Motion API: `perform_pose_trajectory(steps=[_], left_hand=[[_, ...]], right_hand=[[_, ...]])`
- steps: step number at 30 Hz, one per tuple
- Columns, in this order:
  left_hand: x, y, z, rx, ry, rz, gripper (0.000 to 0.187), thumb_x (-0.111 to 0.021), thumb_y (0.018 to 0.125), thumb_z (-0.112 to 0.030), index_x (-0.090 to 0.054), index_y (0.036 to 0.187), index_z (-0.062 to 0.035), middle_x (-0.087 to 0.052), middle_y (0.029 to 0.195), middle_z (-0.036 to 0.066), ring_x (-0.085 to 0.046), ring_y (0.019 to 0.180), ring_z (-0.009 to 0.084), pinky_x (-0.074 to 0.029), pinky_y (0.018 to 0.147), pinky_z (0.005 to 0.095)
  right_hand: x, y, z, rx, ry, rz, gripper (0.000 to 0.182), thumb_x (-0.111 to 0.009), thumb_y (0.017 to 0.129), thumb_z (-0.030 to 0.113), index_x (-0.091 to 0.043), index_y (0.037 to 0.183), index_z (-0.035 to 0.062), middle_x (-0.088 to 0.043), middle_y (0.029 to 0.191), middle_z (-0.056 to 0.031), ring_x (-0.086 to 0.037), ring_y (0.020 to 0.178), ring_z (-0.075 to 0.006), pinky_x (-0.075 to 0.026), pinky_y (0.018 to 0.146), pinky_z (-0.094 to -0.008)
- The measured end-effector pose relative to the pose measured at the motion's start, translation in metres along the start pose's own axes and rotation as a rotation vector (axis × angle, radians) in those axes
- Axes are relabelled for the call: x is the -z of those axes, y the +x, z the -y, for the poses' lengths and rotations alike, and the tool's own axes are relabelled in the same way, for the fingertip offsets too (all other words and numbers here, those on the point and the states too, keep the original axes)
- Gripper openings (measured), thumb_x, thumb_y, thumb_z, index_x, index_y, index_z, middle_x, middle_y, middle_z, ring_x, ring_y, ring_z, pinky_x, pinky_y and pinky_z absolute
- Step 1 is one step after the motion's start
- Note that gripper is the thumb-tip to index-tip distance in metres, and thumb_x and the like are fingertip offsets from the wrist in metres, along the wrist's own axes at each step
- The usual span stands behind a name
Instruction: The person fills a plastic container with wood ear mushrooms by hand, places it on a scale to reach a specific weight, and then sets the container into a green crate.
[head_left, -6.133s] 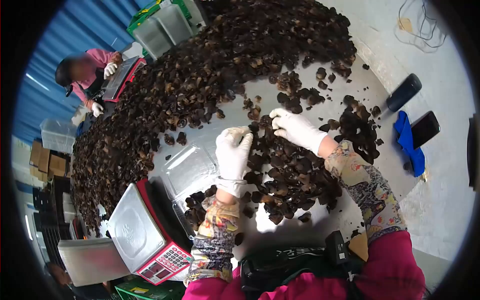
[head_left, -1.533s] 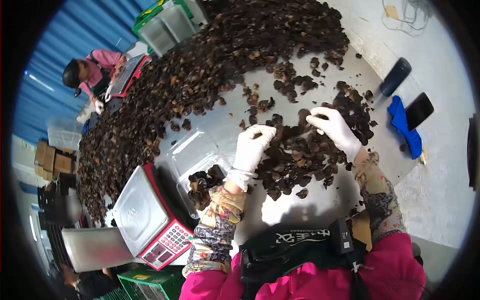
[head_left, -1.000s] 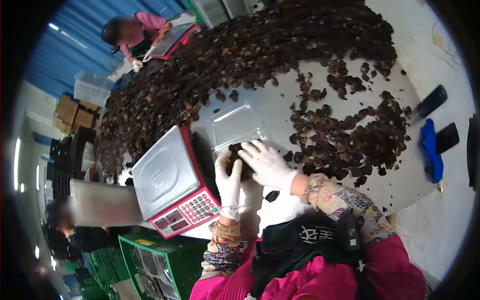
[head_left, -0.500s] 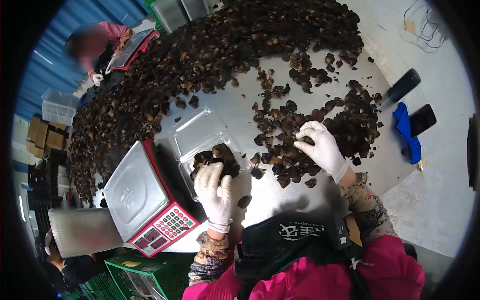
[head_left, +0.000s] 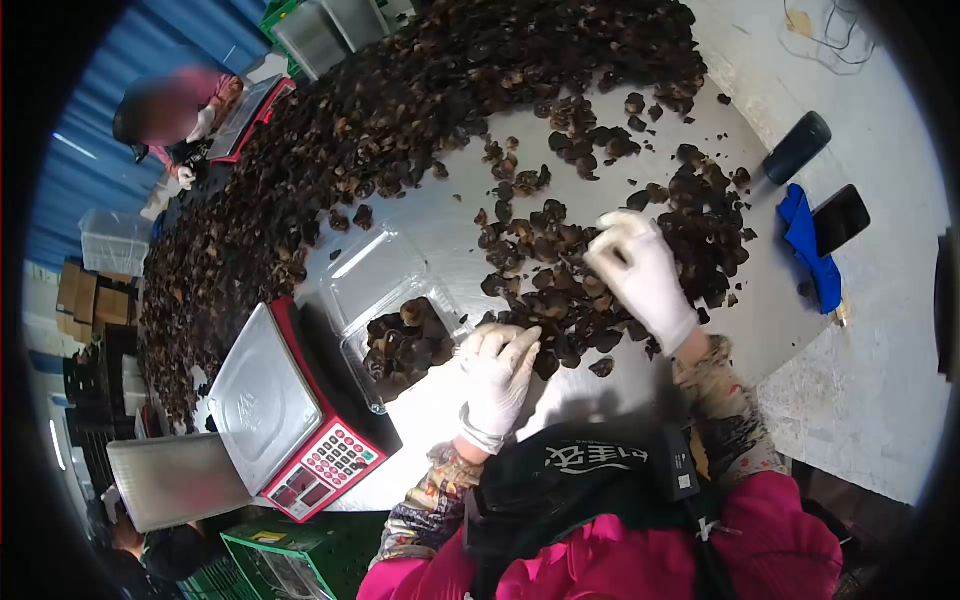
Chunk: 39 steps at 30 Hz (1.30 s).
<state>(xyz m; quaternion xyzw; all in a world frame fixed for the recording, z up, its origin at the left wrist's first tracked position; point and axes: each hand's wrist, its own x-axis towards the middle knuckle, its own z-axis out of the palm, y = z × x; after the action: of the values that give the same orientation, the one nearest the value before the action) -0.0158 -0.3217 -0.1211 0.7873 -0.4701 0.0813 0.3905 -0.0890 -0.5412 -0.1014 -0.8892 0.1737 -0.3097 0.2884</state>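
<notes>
Gloved in white, my left hand (head_left: 498, 380) rests at the near edge of loose dark wood ear mushrooms (head_left: 545, 235), just right of a clear plastic clamshell box (head_left: 345, 290). Its fingers are bent and close together; whatever is under them is hidden. Inside the box's lower half lies a heap of wood ear mushrooms (head_left: 408, 345), with the lid folded back. My right hand (head_left: 645, 280), also gloved, hovers over the loose mushrooms with thumb and forefinger curled into a pinch. I cannot make out what the fingertips hold.
A red digital scale (head_left: 275, 400) stands left of the box. A large mushroom heap (head_left: 400, 120) spreads across the far table. At right lie a black phone (head_left: 842, 220), a blue cloth (head_left: 808, 245) and a dark cylinder (head_left: 797, 147). Another person (head_left: 180, 110) works at the far left.
My left hand has left the mushrooms in the box and moved right to the loose ones. My right hand has shifted slightly, still pinched. The view has turned a little.
</notes>
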Motion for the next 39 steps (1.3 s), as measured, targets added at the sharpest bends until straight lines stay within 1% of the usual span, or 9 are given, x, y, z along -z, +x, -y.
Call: perform_pose_trajectory(steps=[7, 13, 15, 17, 19, 23, 33, 36, 39], left_hand=[[-0.012, 0.014, 0.002, -0.059, 0.068, 0.074, 0.035, -0.071, 0.067, -0.004, -0.066, 0.1, -0.0142, -0.056, 0.092, 0.002, -0.053, 0.087, 0.0235, -0.042, 0.079, 0.0364], [-0.021, 0.015, 0.009, 0.011, 0.036, 0.17, 0.024, -0.072, 0.069, -0.008, -0.068, 0.093, -0.012, -0.058, 0.09, 0.004, -0.052, 0.091, 0.0236, -0.041, 0.082, 0.0365], [-0.008, 0.017, 0.006, 0.212, -0.299, 0.102, 0.014, -0.068, 0.077, -0.006, -0.068, 0.091, -0.0095, -0.059, 0.093, 0.004, -0.054, 0.095, 0.0213, -0.044, 0.083, 0.0332], [0.015, 0.023, 0.017, 0.962, -1.163, 0.101, 0.01, -0.066, 0.081, -0.005, -0.068, 0.091, -0.0055, -0.06, 0.095, 0.004, -0.056, 0.092, 0.0142, -0.046, 0.08, 0.027], [0.016, 0.028, 0.027, 0.519, -0.554, 0.077, 0.006, -0.064, 0.083, 0.001, -0.066, 0.089, 0.0009, -0.057, 0.092, 0.002, -0.057, 0.077, 0.0101, -0.047, 0.073, 0.0225], [0.045, 0.045, 0.014, 0.825, -0.954, -0.034, 0.006, -0.063, 0.084, -0.001, -0.065, 0.09, -0.0014, -0.06, 0.086, 0.001, -0.05, 0.065, 0.0042, -0.039, 0.055, 0.0163], [0.024, 0.027, 0.029, 0.844, -1.263, -0.035, 0.009, -0.058, 0.089, -0.004, -0.061, 0.096, 0.0012, -0.064, 0.1, 0.011, -0.063, 0.085, 0.0172, -0.053, 0.08, 0.0301], [0.027, 0.031, 0.03, 0.715, -1.456, -0.055, 0.013, -0.056, 0.088, -0.014, -0.056, 0.098, -0.005, -0.06, 0.104, 0.01, -0.058, 0.1, 0.0206, -0.049, 0.087, 0.0381], [0.034, 0.034, 0.028, 0.804, -1.558, -0.098, 0.022, -0.055, 0.089, -0.019, -0.057, 0.105, -0.0047, -0.059, 0.101, 0.006, -0.057, 0.094, 0.0177, -0.047, 0.083, 0.0323]], right_hand=[[-0.046, -0.016, 0.011, 0.115, -0.163, 0.244, 0.016, -0.07, 0.071, 0.016, -0.063, 0.081, 0.0053, -0.053, 0.113, -0.0086, -0.047, 0.109, -0.0285, -0.041, 0.091, -0.0379], [-0.019, -0.004, -0.022, -0.139, 0.089, -0.025, 0.008, -0.064, 0.076, 0.004, -0.059, 0.08, 0.002, -0.059, 0.101, -0.0118, -0.057, 0.091, -0.0312, -0.047, 0.08, -0.0361], [-0.003, -0.003, -0.022, -0.295, 0.371, 0.016, 0.008, -0.065, 0.079, 0.003, -0.059, 0.083, 0.0012, -0.06, 0.102, -0.0105, -0.058, 0.08, -0.0183, -0.047, 0.073, -0.0262], [0.009, -0.005, -0.018, -0.331, 0.486, 0.061, 0.007, -0.065, 0.081, 0.003, -0.06, 0.084, 0.0014, -0.059, 0.101, -0.0086, -0.056, 0.078, -0.0117, -0.046, 0.07, -0.0218], [0.007, -0.009, -0.012, -0.269, 0.407, 0.046, 0.007, -0.066, 0.079, 0.003, -0.061, 0.084, 0.002, -0.06, 0.102, -0.0092, -0.058, 0.084, -0.0168, -0.047, 0.076, -0.0261], [-0.007, -0.02, -0.004, -0.099, 0.095, 0.091, 0.01, -0.069, 0.075, 0.009, -0.062, 0.081, 0.0046, -0.06, 0.102, -0.0087, -0.056, 0.1, -0.0277, -0.046, 0.087, -0.0353], [-0.033, -0.032, 0.014, 0.078, -0.318, 0.237, 0.013, -0.069, 0.071, 0.012, -0.06, 0.078, 0.0055, -0.054, 0.113, -0.0063, -0.048, 0.11, -0.0269, -0.04, 0.092, -0.0391], [-0.022, -0.027, 0.013, -0.008, -0.007, 0.168, 0.009, -0.066, 0.072, 0.005, -0.059, 0.075, 0.0034, -0.057, 0.111, -0.0084, -0.051, 0.108, -0.0279, -0.043, 0.089, -0.0378], [0.002, -0.017, 0.001, -0.105, 0.458, 0.153, 0.005, -0.062, 0.08, 0.005, -0.058, 0.083, 0.0031, -0.059, 0.109, -0.0124, -0.057, 0.104, -0.0251, -0.044, 0.09, -0.0351]])
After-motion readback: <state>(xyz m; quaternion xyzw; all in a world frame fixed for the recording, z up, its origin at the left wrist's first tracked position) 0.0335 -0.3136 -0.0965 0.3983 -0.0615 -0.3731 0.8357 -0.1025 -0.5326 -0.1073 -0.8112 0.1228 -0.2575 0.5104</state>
